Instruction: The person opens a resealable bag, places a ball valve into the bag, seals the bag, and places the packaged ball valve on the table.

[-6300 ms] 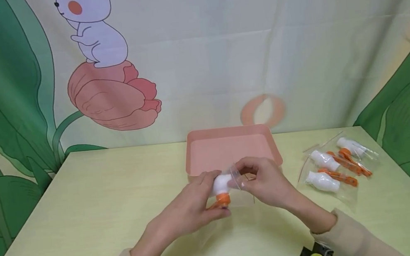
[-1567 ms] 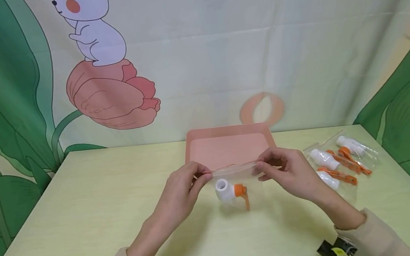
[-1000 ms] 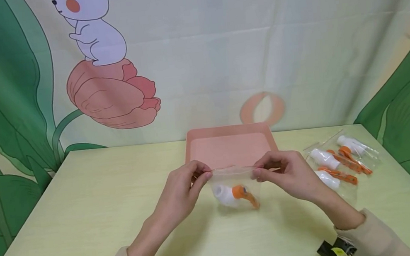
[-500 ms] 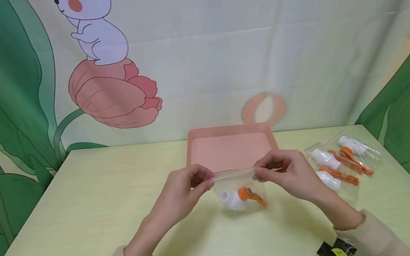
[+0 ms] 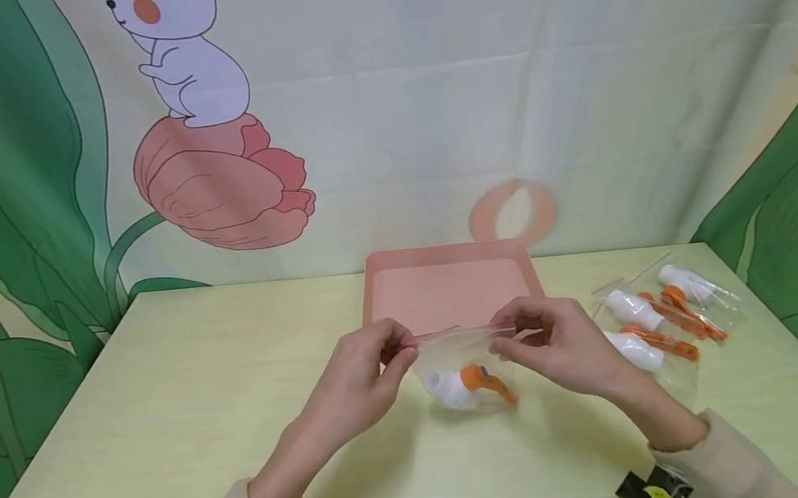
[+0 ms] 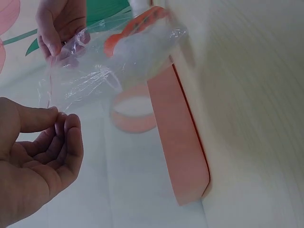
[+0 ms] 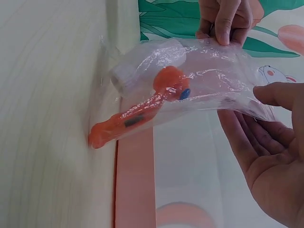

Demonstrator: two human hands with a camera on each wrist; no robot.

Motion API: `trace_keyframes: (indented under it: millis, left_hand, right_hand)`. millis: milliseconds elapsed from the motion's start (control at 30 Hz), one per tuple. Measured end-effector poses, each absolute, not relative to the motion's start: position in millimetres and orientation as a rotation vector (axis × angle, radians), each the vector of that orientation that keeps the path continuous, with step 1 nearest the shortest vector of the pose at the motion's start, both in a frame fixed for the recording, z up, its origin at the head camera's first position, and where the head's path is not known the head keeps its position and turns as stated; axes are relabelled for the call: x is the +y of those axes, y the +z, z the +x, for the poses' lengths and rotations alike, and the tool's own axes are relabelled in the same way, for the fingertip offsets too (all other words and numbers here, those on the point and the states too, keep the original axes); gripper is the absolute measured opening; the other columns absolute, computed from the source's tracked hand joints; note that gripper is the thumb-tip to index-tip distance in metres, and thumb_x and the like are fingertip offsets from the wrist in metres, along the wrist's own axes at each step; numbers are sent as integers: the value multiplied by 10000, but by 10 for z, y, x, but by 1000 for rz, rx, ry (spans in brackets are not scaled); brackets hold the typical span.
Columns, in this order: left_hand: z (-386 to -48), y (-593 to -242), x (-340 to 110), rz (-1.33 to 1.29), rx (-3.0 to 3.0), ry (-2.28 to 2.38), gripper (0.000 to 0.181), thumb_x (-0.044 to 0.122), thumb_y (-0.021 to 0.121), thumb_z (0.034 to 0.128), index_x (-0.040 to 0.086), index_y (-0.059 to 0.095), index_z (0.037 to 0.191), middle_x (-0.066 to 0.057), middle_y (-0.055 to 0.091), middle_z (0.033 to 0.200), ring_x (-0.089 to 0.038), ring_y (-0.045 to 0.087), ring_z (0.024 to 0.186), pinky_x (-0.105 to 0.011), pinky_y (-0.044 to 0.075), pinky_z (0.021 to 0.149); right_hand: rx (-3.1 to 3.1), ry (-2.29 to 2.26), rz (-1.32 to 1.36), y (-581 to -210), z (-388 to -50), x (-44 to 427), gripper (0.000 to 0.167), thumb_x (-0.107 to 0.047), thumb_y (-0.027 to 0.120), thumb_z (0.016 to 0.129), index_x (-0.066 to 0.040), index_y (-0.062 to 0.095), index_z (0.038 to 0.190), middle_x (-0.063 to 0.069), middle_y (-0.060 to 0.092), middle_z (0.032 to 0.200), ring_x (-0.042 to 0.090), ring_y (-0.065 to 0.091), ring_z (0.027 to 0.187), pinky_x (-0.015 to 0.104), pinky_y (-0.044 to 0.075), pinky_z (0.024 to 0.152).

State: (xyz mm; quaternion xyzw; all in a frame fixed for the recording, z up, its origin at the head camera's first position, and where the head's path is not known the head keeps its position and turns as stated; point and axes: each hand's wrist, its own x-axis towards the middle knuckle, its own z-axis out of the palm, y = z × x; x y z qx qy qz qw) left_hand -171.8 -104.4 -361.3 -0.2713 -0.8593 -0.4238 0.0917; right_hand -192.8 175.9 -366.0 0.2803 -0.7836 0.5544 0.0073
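Observation:
A clear zip bag hangs over the table between both hands, its zip edge at the top. Inside lies a white plastic ball valve with an orange lever; the right wrist view shows a blue spot by the lever's round end. My left hand pinches the bag's left top corner between thumb and forefinger. My right hand holds the bag near its right top corner, thumb in front and fingers behind, partly seen through the film.
Behind the bag stands a shallow pink tray at the table's back edge. To the right lie several bagged white-and-orange valves, partly overlapping. A printed curtain hangs behind the table.
Earlier my left hand gripped the valve while my right hand held the bag film. Now the valve hangs in the bag between both hands. Lately my right fingers have shifted slightly along the top edge.

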Motion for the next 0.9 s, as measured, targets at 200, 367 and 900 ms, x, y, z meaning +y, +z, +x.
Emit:
trace_keyframes:
  millis: [200,367,900]
  left_hand:
    - [-1717,-3612,-1025,-783,-2513,-1383,95,-22,662,967,70,654,949,20,650,872,-119,651,809,-288,575,737]
    - [-1716,-3610,-1019,-741,-2514,-1537,69,-7,663,969,54,683,994,-14,681,904,-147,679,863,-301,590,733]
    - [-1715,-3641,-988,-851,-2503,-1404,91,33,752,933,94,704,884,45,664,801,-98,627,746,-296,569,683]
  right_hand:
    - [-2449,1681,881,-3662,-1924,1733,34,-63,759,938,-59,749,970,43,724,886,226,722,792,350,615,750]
    - [-2397,1708,890,-3686,-1920,1722,38,-55,750,943,-17,747,949,50,736,842,232,731,761,358,617,726]
    - [-2412,1761,866,-3697,-1911,1711,53,-40,745,944,-5,738,983,73,732,870,244,738,778,368,618,734]
